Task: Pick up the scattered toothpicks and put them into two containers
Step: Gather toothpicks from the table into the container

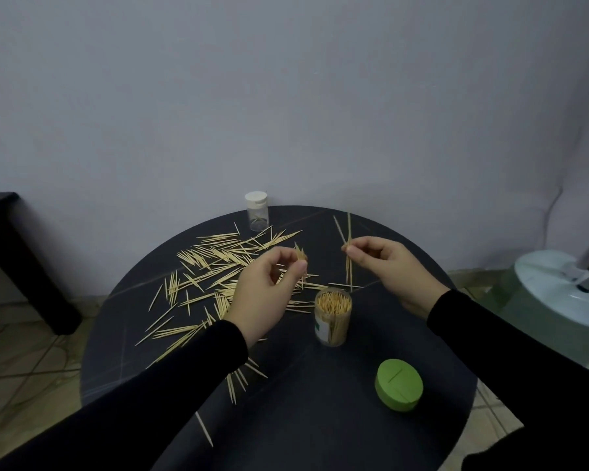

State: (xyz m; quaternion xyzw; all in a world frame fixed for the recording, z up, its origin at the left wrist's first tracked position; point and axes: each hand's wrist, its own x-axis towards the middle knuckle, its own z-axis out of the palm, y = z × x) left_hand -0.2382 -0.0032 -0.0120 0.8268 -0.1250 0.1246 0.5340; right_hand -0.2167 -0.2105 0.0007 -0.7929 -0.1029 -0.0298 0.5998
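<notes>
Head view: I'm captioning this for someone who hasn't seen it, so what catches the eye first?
The pale scattered toothpicks fanned over the left half of the round black table stand out most. Above them both hands pinch toothpicks: the left hand a small bunch, the right hand a few upright ones. Between the hands stands an open clear container packed with toothpicks, its green lid lying nearer the person.

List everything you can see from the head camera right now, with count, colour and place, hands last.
Round table: one, black, centre.
Loose wooden toothpicks: many, pale yellow, scattered over table's left half.
Open clear jar: one, packed with toothpicks, table centre.
Green round lid: one, near right of table, off the jar.
Small clear bottle with white cap: one, far edge, few toothpicks inside.
Dark furniture: one, far left.
White round base: one, right.
Left hand: pinching a small toothpick bunch.
Right hand: pinching a few toothpicks.
</notes>
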